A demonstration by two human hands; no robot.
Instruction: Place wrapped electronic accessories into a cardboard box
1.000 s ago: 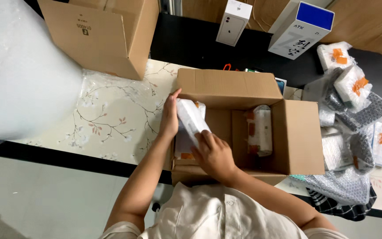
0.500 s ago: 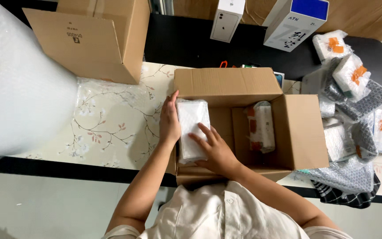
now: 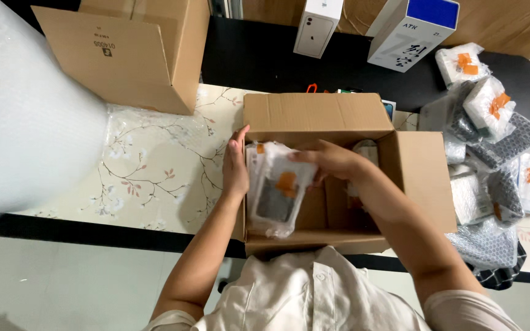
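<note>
The person is standing over an open cardboard box (image 3: 345,178) on the table and is holding a bubble-wrapped packet (image 3: 275,190) at its left end. The packet is lying with its long axis running from the far side of the box toward the person, its near end hanging just over the box's front wall and tilted a little to the right. An orange tape strip is showing on its upper face, over a dark grey patch.

The left hand (image 3: 235,168) is pressing flat against the packet's left edge, between it and the box wall, fingers pointing away. The right hand (image 3: 326,160) is reaching across from the right and is gripping the packet's far right corner, fingers curled over it.

Inside the box, one more wrapped packet (image 3: 366,150) is peeking out behind the right wrist, mostly hidden, so its lie is hard to tell.

On the table I am counting two cardboard boxes: this one and a second carton (image 3: 130,52) lying on its side at the far left. Two white product boxes (image 3: 317,24) are standing at the back. A pile of wrapped parcels (image 3: 498,147) is sitting at the right, perhaps eight, though they overlap. A big roll of bubble wrap (image 3: 26,116) is filling the left.
</note>
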